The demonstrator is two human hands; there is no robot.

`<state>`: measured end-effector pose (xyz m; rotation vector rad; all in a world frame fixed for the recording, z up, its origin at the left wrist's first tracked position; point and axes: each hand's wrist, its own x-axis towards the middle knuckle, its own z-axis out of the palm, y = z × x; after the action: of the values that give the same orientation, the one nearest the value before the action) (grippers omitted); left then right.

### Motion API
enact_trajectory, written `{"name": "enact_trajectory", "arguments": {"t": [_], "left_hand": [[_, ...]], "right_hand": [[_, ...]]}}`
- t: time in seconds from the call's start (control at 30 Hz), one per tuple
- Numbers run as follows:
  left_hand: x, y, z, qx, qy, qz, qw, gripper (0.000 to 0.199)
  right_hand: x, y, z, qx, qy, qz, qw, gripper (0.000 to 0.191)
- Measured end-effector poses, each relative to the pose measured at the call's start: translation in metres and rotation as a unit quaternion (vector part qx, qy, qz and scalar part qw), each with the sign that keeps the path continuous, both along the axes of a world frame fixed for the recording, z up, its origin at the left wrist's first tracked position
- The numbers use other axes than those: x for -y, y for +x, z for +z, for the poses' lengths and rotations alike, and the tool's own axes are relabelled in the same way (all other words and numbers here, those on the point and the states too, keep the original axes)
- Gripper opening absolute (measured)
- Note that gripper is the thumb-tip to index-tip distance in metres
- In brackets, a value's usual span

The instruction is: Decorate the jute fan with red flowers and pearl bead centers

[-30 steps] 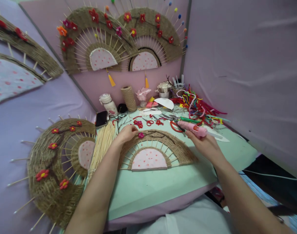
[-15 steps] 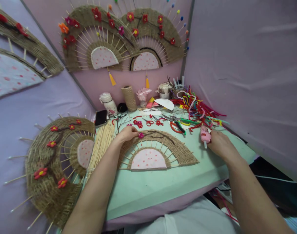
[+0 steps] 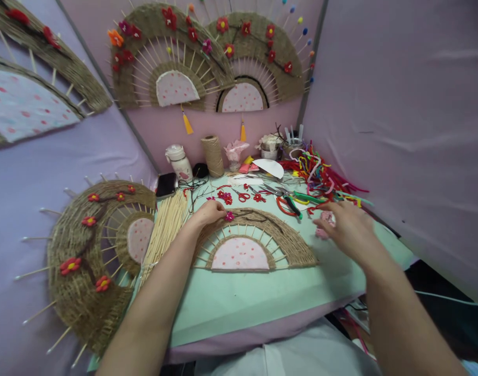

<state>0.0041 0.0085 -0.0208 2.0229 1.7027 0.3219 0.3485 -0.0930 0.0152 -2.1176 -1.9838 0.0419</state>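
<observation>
A woven twine fan [image 3: 297, 244] with a spotted white half-round centre lies on the green tabletop. At its upper left edge, my left hand [image 3: 210, 213] pinches a small magenta flower [image 3: 230, 215] against the weave, beside a dark twig [image 3: 258, 213]. My right hand [image 3: 350, 227] hovers at the right of the fan, fingers apart and a little blurred. Below its fingertips, partly covered by them, rests a pink glue gun [image 3: 324, 225] on the table.
Behind the fan lie red-handled scissors [image 3: 243, 197], green-handled pliers [image 3: 297, 197] and several pipe cleaners [image 3: 317, 169]. Thin sticks [image 3: 166, 222] and a flowered fan [image 3: 70, 235] stand left. A twine spool [image 3: 212, 156], white bottle [image 3: 179, 163] and phone [image 3: 166, 185] line the back.
My right hand has let go of the glue gun, which now lies on the table, and its fingers have spread. My left hand stays at the magenta flower. The view has shifted slightly.
</observation>
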Motion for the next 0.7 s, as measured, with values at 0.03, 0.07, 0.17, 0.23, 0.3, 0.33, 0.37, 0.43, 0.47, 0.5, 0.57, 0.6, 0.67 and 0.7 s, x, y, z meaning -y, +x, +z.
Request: {"name": "enact_trajectory", "arguments": {"t": [0.03,0.07,0.17,0.23,0.3,0.33,0.37,0.43,0.47,0.5,0.57,0.6,0.67,0.7], "left_hand": [[0.000,0.000,0.000,0.000,-0.002,0.001,1.000,0.016],[0.000,0.001,0.000,0.000,-0.005,0.002,1.000,0.016],[0.000,0.001,0.000,-0.003,-0.009,0.001,1.000,0.017],[0.000,0.001,-0.001,-0.005,-0.007,0.000,1.000,0.018],[0.000,0.000,-0.001,-0.005,-0.005,-0.002,1.000,0.019],[0.000,0.000,-0.002,-0.005,-0.005,-0.003,1.000,0.019],[0.000,0.000,-0.002,-0.005,-0.005,-0.003,1.000,0.019],[0.001,0.000,-0.002,-0.005,-0.005,-0.002,1.000,0.019],[0.001,0.000,-0.002,-0.005,-0.005,-0.001,1.000,0.018],[0.001,0.000,-0.002,-0.006,-0.005,-0.001,1.000,0.018],[0.002,0.000,-0.001,-0.006,-0.006,-0.001,1.000,0.018],[0.002,0.001,-0.001,-0.007,-0.006,-0.002,1.000,0.019],[0.003,0.001,0.000,-0.009,-0.007,-0.001,1.000,0.020],[0.003,0.001,0.000,-0.010,-0.007,-0.001,1.000,0.020]], "right_hand": [[0.000,-0.021,0.006,-0.012,0.009,0.045,0.999,0.030],[-0.002,-0.043,0.011,-0.024,0.011,0.089,0.996,0.025],[-0.019,-0.106,0.010,-0.047,-0.016,0.204,0.978,0.014],[-0.037,-0.138,0.003,-0.041,-0.048,0.237,0.970,0.018],[-0.056,-0.160,-0.006,-0.028,-0.077,0.247,0.965,0.026],[-0.063,-0.167,-0.009,-0.021,-0.087,0.250,0.964,0.027],[-0.070,-0.173,-0.013,-0.014,-0.096,0.250,0.963,0.029],[-0.078,-0.181,-0.017,-0.001,-0.108,0.248,0.963,0.031],[-0.080,-0.184,-0.019,0.005,-0.113,0.247,0.962,0.031],[-0.081,-0.187,-0.020,0.010,-0.116,0.246,0.962,0.032],[-0.082,-0.192,-0.022,0.017,-0.121,0.243,0.962,0.032],[-0.082,-0.193,-0.023,0.020,-0.122,0.240,0.963,0.032],[-0.082,-0.196,-0.024,0.023,-0.123,0.234,0.964,0.032],[-0.083,-0.197,-0.025,0.025,-0.122,0.231,0.965,0.032]]}}
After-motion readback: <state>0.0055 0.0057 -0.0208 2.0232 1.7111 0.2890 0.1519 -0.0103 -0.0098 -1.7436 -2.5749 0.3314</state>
